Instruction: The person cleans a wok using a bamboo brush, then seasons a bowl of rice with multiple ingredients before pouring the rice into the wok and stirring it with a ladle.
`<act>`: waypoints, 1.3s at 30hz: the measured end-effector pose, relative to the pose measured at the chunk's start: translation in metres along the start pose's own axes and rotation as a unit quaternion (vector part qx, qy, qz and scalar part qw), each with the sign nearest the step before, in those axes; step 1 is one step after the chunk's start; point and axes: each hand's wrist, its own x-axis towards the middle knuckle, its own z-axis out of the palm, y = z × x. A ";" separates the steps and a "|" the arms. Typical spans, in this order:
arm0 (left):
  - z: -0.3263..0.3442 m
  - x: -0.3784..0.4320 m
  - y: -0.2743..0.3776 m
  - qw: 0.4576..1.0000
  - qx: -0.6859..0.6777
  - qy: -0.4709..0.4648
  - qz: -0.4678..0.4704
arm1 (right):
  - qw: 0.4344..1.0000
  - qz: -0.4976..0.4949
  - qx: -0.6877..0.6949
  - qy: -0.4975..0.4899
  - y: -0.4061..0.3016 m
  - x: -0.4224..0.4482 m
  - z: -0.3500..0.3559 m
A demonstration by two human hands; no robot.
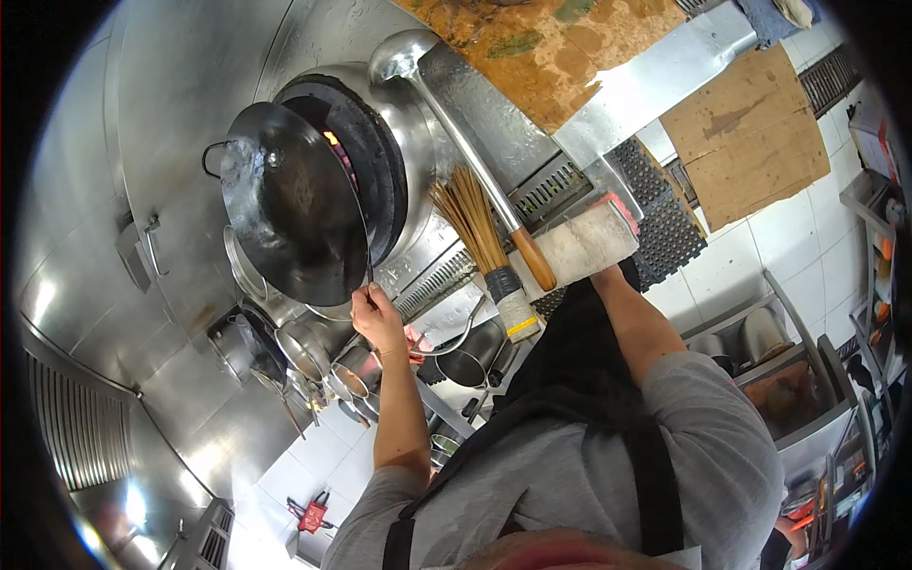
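Note:
My left hand [376,318] grips the near edge of a dark steel wok [303,206], at or beside its handle. The wok tilts steeply away from the round burner ring [388,178]. An orange glow of flame shows in the gap between them. On the wok's far side a wire loop handle [213,159] sticks out. My right forearm [633,313] reaches to the folded whitish cloth [581,246], and the hand itself is hidden there. A long steel ladle [467,146] rests with its wooden grip on the cloth. Beside it lies a bamboo wok brush [474,228] with a taped handle.
Steel pots [356,370] and a pan [303,353] stand left of my left forearm. A slotted drain channel [434,281] runs along the stove front. A stained brown board [541,53] covers the counter at upper right. Cardboard [748,135] and a black rubber mat [659,214] lie on the tiled floor.

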 end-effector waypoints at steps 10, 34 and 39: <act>-0.004 0.002 -0.024 0.997 -0.002 0.053 0.063 | 0.930 0.122 -0.019 -0.347 -0.021 -0.064 -0.126; -0.084 -0.129 -0.101 0.920 -0.385 -0.001 -0.076 | 0.962 0.201 0.154 -0.103 -0.200 0.100 -0.112; -0.065 -0.251 -0.156 0.867 -0.423 -0.183 -0.190 | 0.984 0.144 -0.006 -0.101 -0.219 0.054 -0.137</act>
